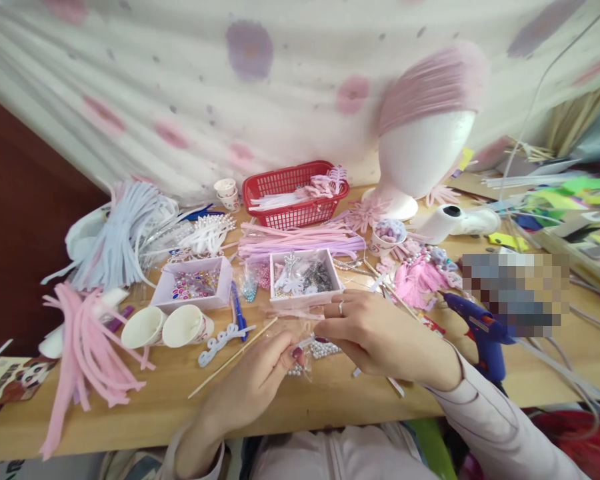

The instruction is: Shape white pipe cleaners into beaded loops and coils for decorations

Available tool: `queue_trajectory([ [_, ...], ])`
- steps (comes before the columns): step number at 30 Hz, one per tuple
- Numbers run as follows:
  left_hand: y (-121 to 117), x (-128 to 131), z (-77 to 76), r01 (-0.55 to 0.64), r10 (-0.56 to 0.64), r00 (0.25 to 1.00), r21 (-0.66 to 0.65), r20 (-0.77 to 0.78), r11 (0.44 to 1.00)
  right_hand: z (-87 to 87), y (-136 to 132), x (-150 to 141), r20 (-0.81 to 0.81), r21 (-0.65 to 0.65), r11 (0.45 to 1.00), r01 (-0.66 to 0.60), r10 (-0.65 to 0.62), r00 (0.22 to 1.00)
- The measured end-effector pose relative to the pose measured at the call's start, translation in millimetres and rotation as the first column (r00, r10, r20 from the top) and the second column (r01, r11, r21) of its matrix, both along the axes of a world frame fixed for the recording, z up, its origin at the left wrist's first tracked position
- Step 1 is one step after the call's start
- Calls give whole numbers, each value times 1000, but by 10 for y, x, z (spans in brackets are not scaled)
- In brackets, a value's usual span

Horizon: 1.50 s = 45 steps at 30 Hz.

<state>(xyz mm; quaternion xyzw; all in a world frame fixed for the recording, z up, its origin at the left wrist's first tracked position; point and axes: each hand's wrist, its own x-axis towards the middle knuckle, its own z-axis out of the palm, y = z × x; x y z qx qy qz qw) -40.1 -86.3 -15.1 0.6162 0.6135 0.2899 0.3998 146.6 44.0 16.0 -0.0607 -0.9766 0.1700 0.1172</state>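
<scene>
My left hand (260,373) and my right hand (370,333) meet at the front middle of the table, thumbs and fingers pinched. Between the fingertips runs a short pale strip (308,342), perhaps a piece of pipe cleaner; its ends are hidden in the fingers. Below them, a clear plastic bag with silvery pearl beads (325,349) lies partly covered. Beside my left hand are a thin wooden stick (233,357) and a curled pale pipe cleaner (224,344). Just beyond my right hand stands a white box of charms (305,297).
A blue glue gun (485,333) and its cords lie to the right. Two paper cups (185,325), a lilac box of gems (163,283) and pink pipe cleaners (83,353) are leftward. Behind stand a red basket (295,217) and a white foam head (423,147).
</scene>
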Motion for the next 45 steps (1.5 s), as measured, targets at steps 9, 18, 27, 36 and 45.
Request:
queue_trajectory([
  [9, 9, 40, 37, 46, -44, 997, 19, -57, 999, 22, -58, 16, 81, -12, 1000, -4, 5, 997],
  [18, 35, 50, -41, 74, -73, 992, 4, -99, 997, -47, -160, 68, 161, 8, 998, 58, -59, 985],
  [27, 98, 16, -23, 105, -102, 992, 44, -68, 993, -79, -121, 36, 201, 13, 1000, 14, -16, 980],
  [36, 134, -58, -69, 63, 77, 909, -318, 410, 946, -118, -20, 69, 120, -24, 997, 70, -66, 991],
  [45, 192, -50, -9, 88, 26, 932, -297, 361, 951, -106, -32, -9, 162, 24, 1000, 20, -23, 987],
])
